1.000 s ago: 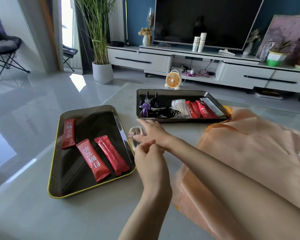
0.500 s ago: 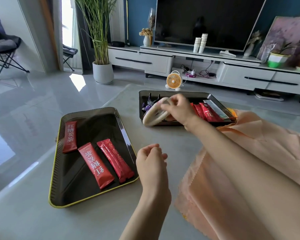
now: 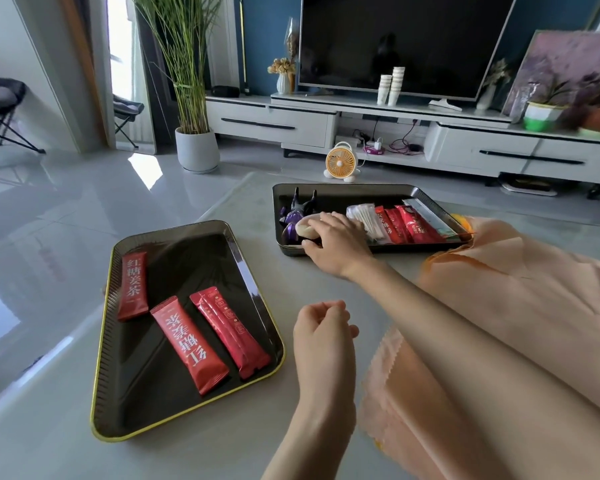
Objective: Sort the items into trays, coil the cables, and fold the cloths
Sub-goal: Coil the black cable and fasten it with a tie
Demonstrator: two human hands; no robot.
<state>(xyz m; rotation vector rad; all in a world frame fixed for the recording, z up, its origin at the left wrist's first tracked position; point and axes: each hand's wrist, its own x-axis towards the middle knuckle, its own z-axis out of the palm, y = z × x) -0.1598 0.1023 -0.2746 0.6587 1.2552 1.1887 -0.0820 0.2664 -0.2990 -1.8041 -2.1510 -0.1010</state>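
On my feed the coiled white cable (image 3: 305, 227) sits at the left end of the far tray (image 3: 343, 187), under the fingertips of the right hand (image 3: 336, 247). The fingers are bent over the top of the coil and the thumb lies below it at the tray's near rim, so the hand grips the coil. Only the coil's left edge shows past the fingertips.

Just beyond and left of those fingertips I see a purple figurine (image 3: 297, 213), touching or nearly touching the coil. To the right of the knuckles lies a packet of cotton swabs (image 3: 364, 218), and past it a row of red sachets (image 3: 406, 223).

The left hand (image 3: 323, 337) hangs over the table (image 3: 222, 445), nearer to me, its fingers loosely curled toward the thumb and holding nothing. Left of its fingers is the near tray (image 3: 174, 268), with three red tea sachets (image 3: 187, 344) lying flat and apart from one another.

Right of both hands an orange cloth (image 3: 499, 299) is spread unfolded, and the right forearm crosses above it. Its far corner reaches the right end of the far tray.
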